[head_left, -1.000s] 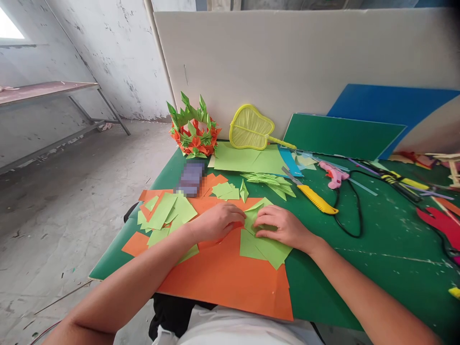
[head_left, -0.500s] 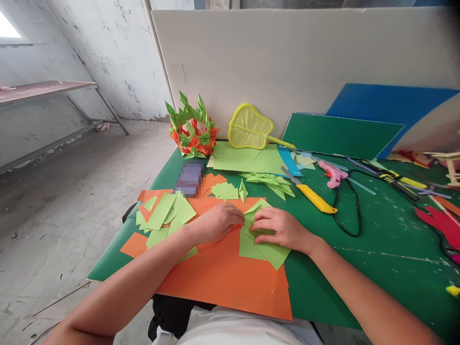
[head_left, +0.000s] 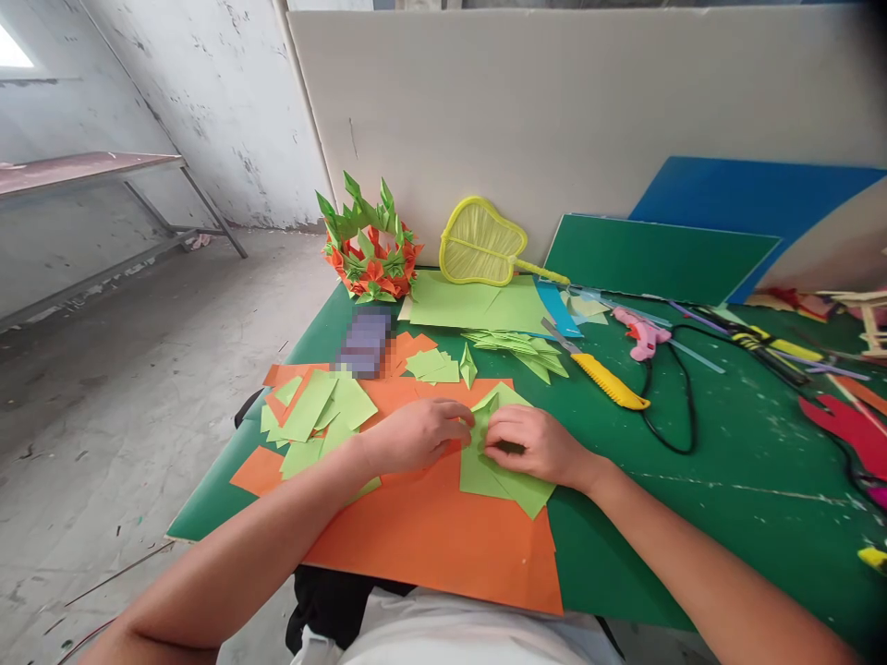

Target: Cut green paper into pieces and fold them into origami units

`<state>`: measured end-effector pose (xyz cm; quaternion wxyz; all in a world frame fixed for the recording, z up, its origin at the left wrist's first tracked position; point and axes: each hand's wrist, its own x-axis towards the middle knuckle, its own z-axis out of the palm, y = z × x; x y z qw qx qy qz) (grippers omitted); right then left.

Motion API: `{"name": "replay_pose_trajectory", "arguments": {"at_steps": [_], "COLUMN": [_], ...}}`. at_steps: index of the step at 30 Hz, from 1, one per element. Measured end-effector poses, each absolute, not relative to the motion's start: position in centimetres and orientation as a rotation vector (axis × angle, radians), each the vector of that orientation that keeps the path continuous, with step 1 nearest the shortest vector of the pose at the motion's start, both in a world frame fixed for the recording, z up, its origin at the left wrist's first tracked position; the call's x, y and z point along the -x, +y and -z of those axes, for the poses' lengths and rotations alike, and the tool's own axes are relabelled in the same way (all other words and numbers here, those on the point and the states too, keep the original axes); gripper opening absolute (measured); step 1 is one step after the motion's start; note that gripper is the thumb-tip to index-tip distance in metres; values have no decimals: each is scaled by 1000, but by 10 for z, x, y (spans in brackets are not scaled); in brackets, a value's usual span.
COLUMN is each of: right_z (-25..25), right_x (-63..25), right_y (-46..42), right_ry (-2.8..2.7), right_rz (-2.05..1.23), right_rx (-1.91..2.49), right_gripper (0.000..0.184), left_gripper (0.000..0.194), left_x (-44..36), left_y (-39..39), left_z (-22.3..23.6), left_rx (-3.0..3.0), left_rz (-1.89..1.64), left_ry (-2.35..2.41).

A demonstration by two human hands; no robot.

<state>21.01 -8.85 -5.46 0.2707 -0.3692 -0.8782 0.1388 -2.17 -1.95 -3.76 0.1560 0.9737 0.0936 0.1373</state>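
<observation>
My left hand and my right hand face each other over a large orange sheet. Between them is a partly folded piece of light-green paper. The left fingers are curled at its left edge; the right fingers and thumb pinch its right side. Part of the fold is hidden by my fingers. Beneath lie flat green paper pieces. Beyond my hands are a small pointed green folded piece and a fanned pile of folded green pieces.
Left are loose green paper pieces and a blurred dark rectangle. A green-and-orange paper crown and a yellow fan stand behind. Right lie a yellow utility knife, a pink glue gun and its black cord.
My right fingers have drawn closer together in a pinch and moved slightly left. My left hand stays almost in place. The view has shifted slightly.
</observation>
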Motion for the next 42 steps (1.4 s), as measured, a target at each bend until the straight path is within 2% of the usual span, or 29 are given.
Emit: {"name": "replay_pose_trajectory", "arguments": {"at_steps": [9,23,42], "right_z": [55,61,63], "right_x": [-207,-199,-199], "right_y": [-89,-90,-90], "right_ry": [-2268,-2332,-2297], "right_rz": [-429,-88,-185], "right_rx": [1152,1216,1236], "right_gripper": [20,26,28], "left_gripper": [30,30,38], "left_x": [25,25,23], "left_y": [-18,-22,-26], "left_z": [37,35,31], "left_rx": [-2762,-2853,-2823], "left_rz": [-387,-361,-334], "left_ry": [157,112,58]}}
